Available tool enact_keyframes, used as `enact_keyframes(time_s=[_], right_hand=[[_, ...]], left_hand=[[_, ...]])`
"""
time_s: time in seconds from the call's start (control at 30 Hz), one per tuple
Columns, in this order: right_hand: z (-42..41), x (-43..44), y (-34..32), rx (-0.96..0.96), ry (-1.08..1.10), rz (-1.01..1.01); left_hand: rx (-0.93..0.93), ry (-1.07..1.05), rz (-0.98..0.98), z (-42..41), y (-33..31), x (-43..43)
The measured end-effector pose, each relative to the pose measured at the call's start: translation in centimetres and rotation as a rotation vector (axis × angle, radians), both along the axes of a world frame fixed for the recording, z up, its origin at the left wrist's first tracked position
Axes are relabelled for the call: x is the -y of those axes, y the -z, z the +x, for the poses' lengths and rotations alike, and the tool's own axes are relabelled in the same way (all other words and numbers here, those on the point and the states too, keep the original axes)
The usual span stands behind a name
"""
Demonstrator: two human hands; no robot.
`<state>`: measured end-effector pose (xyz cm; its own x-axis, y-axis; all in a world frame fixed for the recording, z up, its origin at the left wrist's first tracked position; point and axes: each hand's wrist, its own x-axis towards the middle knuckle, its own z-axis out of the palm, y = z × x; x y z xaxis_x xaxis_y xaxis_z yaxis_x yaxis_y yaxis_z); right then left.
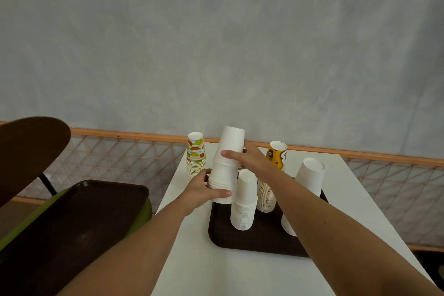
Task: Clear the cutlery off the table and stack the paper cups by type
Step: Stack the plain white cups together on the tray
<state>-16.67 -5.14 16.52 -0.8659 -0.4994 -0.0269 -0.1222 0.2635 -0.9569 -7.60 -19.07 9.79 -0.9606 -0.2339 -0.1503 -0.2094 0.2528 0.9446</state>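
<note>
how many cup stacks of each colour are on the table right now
plain white cup stacks: 3 (the one the left hand and right hand grip counts once)
green-and-orange printed cup stack: 1
yellow-and-brown printed cup stack: 1
total: 5

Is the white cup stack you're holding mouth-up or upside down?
Upside down: the white cup stack has its closed base on top and rims facing down; left hand holds low, right hand higher.

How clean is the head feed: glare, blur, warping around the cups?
Head view: soft, even light, no glare on the white cup stack; no motion blur at left hand or right hand; orange rail runs tilted; forearms stretch near bottom edge.
</note>
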Motion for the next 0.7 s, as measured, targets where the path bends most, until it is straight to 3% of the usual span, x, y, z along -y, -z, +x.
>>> enact_keyframes(time_s=[0.43,0.7], right_hand=[[-1.6,-1.0,-1.8,-0.079,0.212,-0.157],[-1.9,-2.8,2.2,-0.057,0.205,0.083]], left_hand=[[0.015,-0.059,-0.011,0.7,0.8,0.6],[0.003,-0.108,0.032,0.9,1.0,0.8]])
